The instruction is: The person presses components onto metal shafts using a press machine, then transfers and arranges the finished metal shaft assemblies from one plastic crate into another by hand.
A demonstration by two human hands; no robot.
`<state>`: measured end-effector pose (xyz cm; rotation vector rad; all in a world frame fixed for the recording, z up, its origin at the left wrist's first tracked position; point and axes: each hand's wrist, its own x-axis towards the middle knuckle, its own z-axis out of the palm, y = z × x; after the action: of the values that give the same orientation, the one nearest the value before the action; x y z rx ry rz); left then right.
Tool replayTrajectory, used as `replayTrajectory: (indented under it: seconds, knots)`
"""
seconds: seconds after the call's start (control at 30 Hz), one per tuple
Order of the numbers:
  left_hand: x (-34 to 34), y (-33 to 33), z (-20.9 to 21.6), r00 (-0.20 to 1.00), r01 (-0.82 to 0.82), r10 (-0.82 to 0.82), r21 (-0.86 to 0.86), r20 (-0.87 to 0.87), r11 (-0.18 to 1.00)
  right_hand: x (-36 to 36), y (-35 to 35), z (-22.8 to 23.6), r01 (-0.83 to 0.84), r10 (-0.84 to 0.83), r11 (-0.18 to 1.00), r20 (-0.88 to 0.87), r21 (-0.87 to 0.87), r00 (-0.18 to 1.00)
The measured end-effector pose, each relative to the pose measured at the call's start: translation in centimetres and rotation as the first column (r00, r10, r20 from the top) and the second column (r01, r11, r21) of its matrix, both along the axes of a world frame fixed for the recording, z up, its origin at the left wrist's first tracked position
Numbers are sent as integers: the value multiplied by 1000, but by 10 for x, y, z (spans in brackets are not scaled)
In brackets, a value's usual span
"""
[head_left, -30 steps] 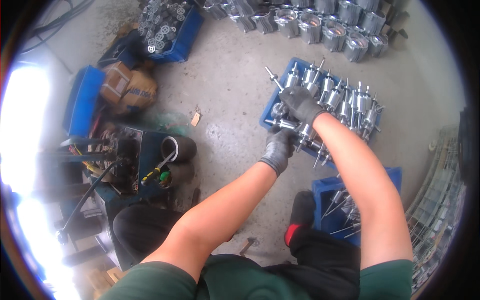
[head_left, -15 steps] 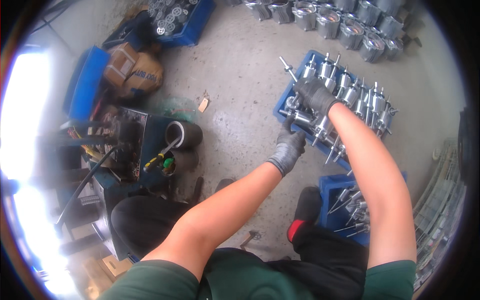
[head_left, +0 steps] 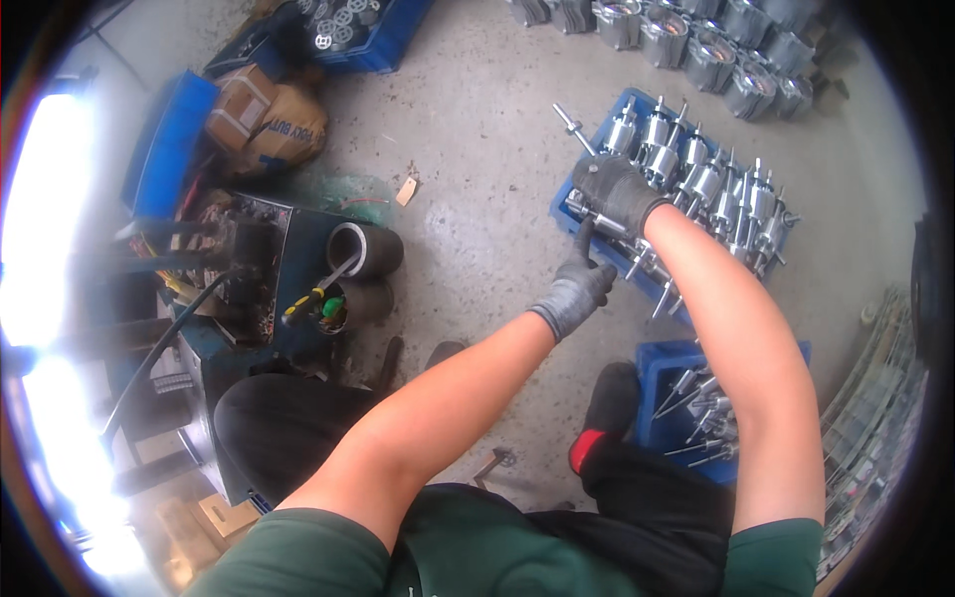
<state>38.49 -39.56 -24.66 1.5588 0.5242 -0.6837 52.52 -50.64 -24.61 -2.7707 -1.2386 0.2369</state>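
My right hand [head_left: 622, 195], in a dark grey glove, is closed over a metal motor rotor [head_left: 574, 129] at the near left of a blue crate [head_left: 560, 199]. The rotor's shaft sticks out past the knuckles toward the far left; the glove hides the rest. Several more silvery rotors [head_left: 708, 181] with long shafts lie packed in rows in that crate. My left hand [head_left: 571, 296], also gloved, is just outside the crate's near left edge. Its index finger points up at a rotor lying on its side [head_left: 605, 225], and the thumb stands apart. Nothing shows in that hand.
A second blue crate [head_left: 668, 350] with shafted parts stands by my foot. Silvery motor housings [head_left: 686, 50] line the far right floor. At left are a dark machine [head_left: 298, 249], a metal cylinder [head_left: 386, 251] with a yellow-handled tool [head_left: 301, 307] across it, a carton [head_left: 239, 104] and another blue crate [head_left: 398, 55].
The view has shifted slightly. My right hand has come a little left and nearer over the crate with the rotor. My left index finger is straighter, pointing at the crate's edge.
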Motion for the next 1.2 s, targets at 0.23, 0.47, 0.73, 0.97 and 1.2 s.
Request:
replayTrajectory:
  seconds: [0.23,0.47,0.73,0.97,1.2]
  knots:
    - [27,30,-32,884,-400,389,-9,261,916,-16,-33,63,498,-314,851,-598,169,738]
    - [160,67,-35,923,-328,320,0,213,945,-47,-96,73,514,-319,705,-428,489,846]
    - [217,11,-18,938,66,2,-184,346,981,-85,-131,54,590,-380,530,-452,608,807]
    - [232,-34,22,676,534,-671,424,304,731,-79,-142,51,653,-432,491,-490,577,757]
    - [239,-16,31,715,473,-655,522,243,710,-48,-150,47,723,-483,462,-537,515,691]
